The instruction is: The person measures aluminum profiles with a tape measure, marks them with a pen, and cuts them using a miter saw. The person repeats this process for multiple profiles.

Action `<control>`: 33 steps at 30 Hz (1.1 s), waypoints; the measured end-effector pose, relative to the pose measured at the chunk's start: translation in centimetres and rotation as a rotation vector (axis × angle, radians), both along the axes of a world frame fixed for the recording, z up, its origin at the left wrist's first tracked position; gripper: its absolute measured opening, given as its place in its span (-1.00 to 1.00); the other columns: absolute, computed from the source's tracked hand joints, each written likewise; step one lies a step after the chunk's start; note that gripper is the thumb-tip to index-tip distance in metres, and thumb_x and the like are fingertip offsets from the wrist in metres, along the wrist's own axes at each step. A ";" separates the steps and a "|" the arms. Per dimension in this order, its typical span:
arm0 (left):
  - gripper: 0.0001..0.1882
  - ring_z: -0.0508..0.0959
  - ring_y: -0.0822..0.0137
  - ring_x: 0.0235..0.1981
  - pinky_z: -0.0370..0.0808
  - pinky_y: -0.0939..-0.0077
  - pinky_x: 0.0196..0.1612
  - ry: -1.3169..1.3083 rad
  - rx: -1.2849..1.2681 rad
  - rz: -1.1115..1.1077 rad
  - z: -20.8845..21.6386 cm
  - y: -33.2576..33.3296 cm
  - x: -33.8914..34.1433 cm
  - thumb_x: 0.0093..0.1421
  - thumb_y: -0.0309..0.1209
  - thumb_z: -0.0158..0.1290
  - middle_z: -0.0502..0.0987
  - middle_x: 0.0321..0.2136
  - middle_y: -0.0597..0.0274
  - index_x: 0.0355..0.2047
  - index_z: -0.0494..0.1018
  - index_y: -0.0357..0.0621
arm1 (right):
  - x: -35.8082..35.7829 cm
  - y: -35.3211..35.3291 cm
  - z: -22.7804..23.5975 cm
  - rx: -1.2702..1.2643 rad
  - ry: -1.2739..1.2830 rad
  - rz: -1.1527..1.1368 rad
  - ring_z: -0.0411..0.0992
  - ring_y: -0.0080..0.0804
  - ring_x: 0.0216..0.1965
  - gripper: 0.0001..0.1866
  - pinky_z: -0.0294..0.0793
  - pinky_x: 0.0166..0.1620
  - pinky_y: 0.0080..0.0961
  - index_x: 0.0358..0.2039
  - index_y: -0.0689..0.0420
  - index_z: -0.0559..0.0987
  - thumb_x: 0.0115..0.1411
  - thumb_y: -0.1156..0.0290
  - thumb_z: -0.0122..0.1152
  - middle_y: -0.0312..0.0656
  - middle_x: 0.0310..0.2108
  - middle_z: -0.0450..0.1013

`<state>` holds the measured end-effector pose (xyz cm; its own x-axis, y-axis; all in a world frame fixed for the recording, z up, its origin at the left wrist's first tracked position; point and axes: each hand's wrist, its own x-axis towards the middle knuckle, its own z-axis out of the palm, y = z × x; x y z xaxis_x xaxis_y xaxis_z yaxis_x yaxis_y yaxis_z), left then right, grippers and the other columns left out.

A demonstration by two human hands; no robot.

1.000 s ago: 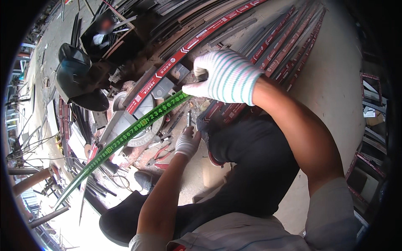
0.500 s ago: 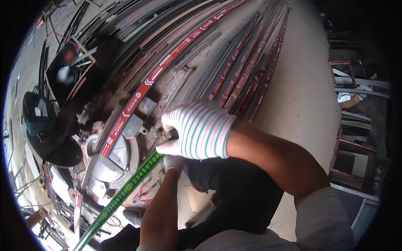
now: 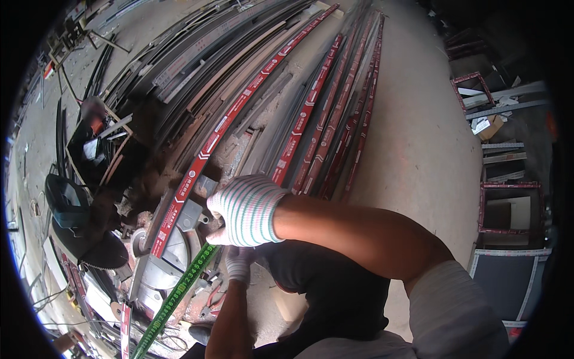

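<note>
My right hand (image 3: 248,210), in a white glove with pink and green stripes, is closed at the upper end of a green tape measure (image 3: 182,286). The extended blade slopes from its fingers down to the lower left edge. Below and partly behind it is my gloved left hand (image 3: 238,264), near the tape; its fingers are mostly hidden. Just left of my hands, a long red-faced profile (image 3: 206,149) lies with its near end over the round base of a mitre saw (image 3: 168,260). The toothed saw blade (image 3: 98,246) and dark motor housing stand left of that end.
Many long profiles (image 3: 197,78) lie on the floor ahead, some red-wrapped (image 3: 308,113). Red-handled pliers (image 3: 213,299) rest on the ground beside my left forearm. Red-edged frames (image 3: 510,206) and offcuts line the right side. A dark box of scraps (image 3: 101,143) stands at far left.
My right hand sits lower and further left in the picture, still at the tape. The tape runs more steeply. The whole view has shifted, with the saw lower and more profiles showing.
</note>
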<state>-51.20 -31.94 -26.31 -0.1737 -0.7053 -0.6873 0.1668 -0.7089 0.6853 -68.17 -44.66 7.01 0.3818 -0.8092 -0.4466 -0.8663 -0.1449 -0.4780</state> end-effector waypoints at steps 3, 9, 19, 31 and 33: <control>-0.58 0.49 0.41 -0.59 0.50 0.44 -0.55 -0.067 0.028 0.033 1.4 -0.1 3.8 0.44 0.00 0.04 0.53 -0.46 0.29 -0.15 0.51 -0.14 | 1.3 0.0 0.1 -0.034 0.005 0.029 0.63 -0.02 -0.14 -0.44 0.58 -0.02 -0.12 -0.11 0.18 0.67 0.20 -0.11 0.28 0.03 -0.19 0.65; -0.67 0.36 0.44 -0.71 0.33 0.54 -0.68 -0.278 0.104 0.258 2.7 1.8 11.6 0.45 -0.03 0.01 0.48 -0.56 0.31 -0.26 0.47 -0.02 | 4.3 0.5 0.0 -0.114 0.000 0.099 0.65 -0.03 -0.24 -0.51 0.60 -0.16 -0.11 -0.28 0.17 0.73 0.17 -0.07 0.31 0.02 -0.36 0.65; -0.70 0.34 0.47 -0.76 0.29 0.58 -0.72 -0.375 0.104 0.331 9.2 5.3 20.0 0.35 -0.07 0.10 0.47 -0.64 0.32 -0.43 0.45 0.06 | 10.1 1.4 0.7 -0.136 -0.026 0.176 0.66 -0.03 -0.16 -0.48 0.65 -0.13 -0.08 -0.19 0.11 0.76 0.08 -0.09 0.34 0.04 -0.24 0.67; -0.64 0.42 0.52 -0.66 0.37 0.61 -0.63 -0.602 -0.145 0.326 13.8 12.2 37.9 0.38 -0.02 0.12 0.46 -0.55 0.42 -0.17 0.57 -0.07 | 15.5 3.1 0.0 -0.218 -0.270 0.368 0.61 0.01 -0.15 -0.42 0.60 -0.08 -0.10 0.08 -0.05 0.58 0.12 -0.08 0.40 0.03 -0.09 0.59; -0.64 0.43 0.54 -0.63 0.35 0.62 -0.62 -0.722 -0.127 0.265 16.8 13.1 39.5 0.45 -0.09 0.05 0.50 -0.53 0.40 -0.16 0.55 -0.16 | 15.9 3.0 0.4 -0.235 -0.258 0.389 0.61 -0.03 -0.28 -0.48 0.58 -0.16 -0.12 -0.12 0.05 0.65 0.11 -0.12 0.40 0.04 -0.31 0.61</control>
